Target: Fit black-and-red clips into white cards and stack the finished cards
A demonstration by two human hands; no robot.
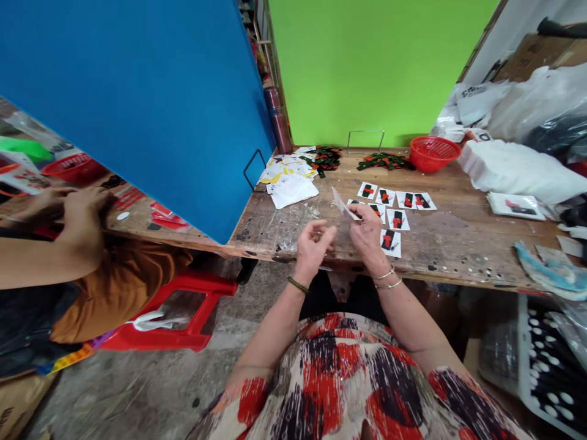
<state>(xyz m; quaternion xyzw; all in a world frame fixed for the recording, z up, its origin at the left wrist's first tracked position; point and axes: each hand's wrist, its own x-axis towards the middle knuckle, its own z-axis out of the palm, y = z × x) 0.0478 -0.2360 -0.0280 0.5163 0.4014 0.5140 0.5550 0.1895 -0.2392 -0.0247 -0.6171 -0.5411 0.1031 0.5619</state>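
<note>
Head view: my right hand [365,233] pinches a white card [342,205] over the bench [440,244]; my left hand [312,245], half-curled, seems empty. Nearby cards [405,222] already bear red-and-black pieces [397,219]; loose piles [384,161] lie behind.

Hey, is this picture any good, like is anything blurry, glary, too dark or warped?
Head view: wide-angle stretch toward the edges, with the workbench bowing; the left hand's fingers slightly smeared; pale shine on the plastic bags at right; deep shadow beneath the workbench; green panel fairly evenly lit; fine print on the small cards unreadable.
</note>
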